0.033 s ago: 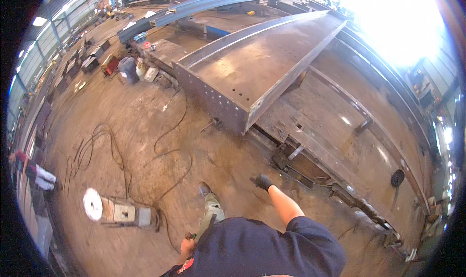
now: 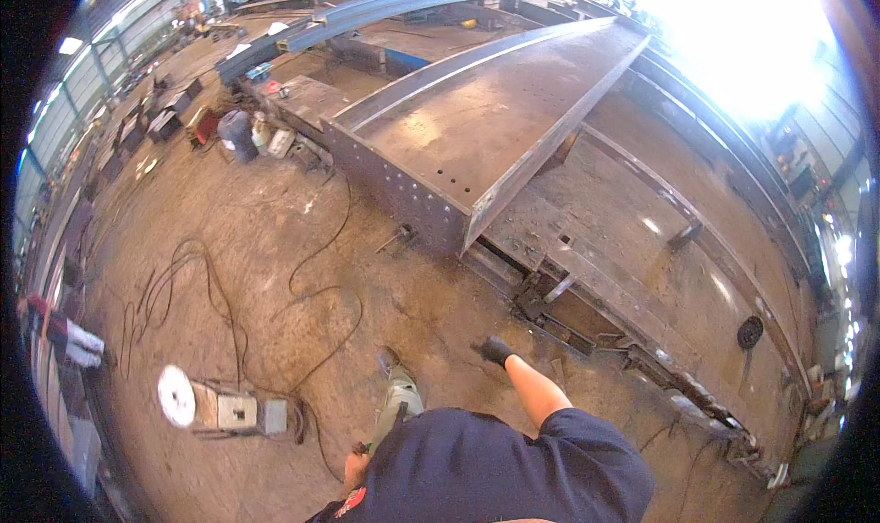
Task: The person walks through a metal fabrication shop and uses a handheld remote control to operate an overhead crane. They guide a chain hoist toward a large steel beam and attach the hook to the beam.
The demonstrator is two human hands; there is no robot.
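Observation:
My right hand wears a dark glove and is stretched out over the floor, apart from the steel frame. At least one finger points away from the rest, and I see nothing held in it. Low beside my body, my bare left hand is closed around something dark that I cannot make out. A thin black cable runs close by that hand. Nearest to my right hand is the frame's edge, with a dark metal bracket. The large steel beam rests beyond it, its holed end plate facing me.
To the left stands a small machine with a white wire spool. Loose cables curl across the floor. A dark drum stands by the frame's far corner. At the far left is another person.
The view has shifted very slightly. My right hand has dipped a little, and my left hand stays beside my body.

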